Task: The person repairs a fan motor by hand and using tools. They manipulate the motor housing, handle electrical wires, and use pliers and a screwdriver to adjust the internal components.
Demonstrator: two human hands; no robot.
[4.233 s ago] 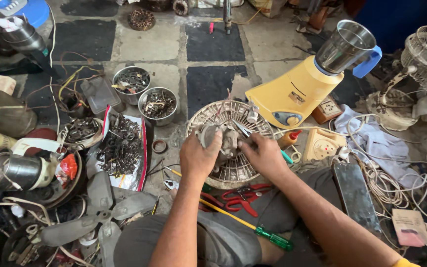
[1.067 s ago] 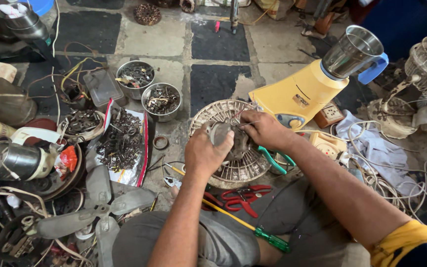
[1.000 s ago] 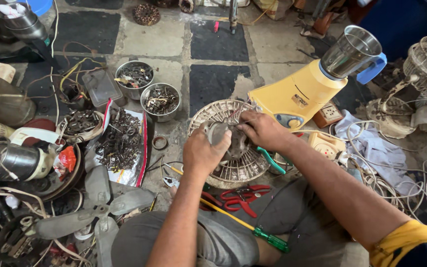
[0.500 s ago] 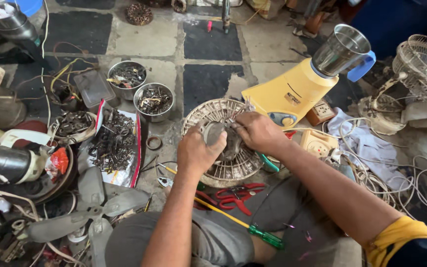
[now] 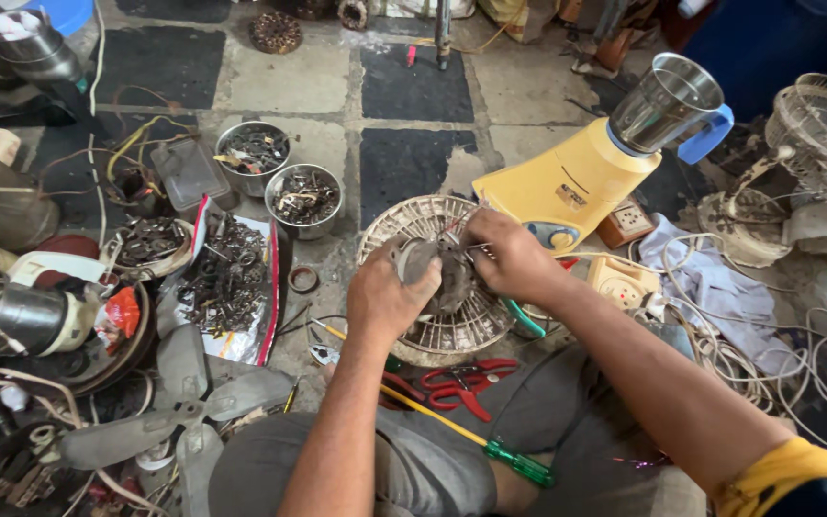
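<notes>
Fingers of our left hand are grasping the motor on the fan guard beside the mixer; our right hand is pinching its wires.

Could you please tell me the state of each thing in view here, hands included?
left hand: closed around the fan motor.
right hand: fingers pinched at the motor's top.
fan motor: sitting in the fan guard, gripped.
fan guard: lying flat on the floor.
mixer grinder: tilted, steel jar on it.
steel bowls: filled with small metal parts.
fan blade: detached, lying flat.
red-handled pliers: lying on the floor, unheld.
</notes>
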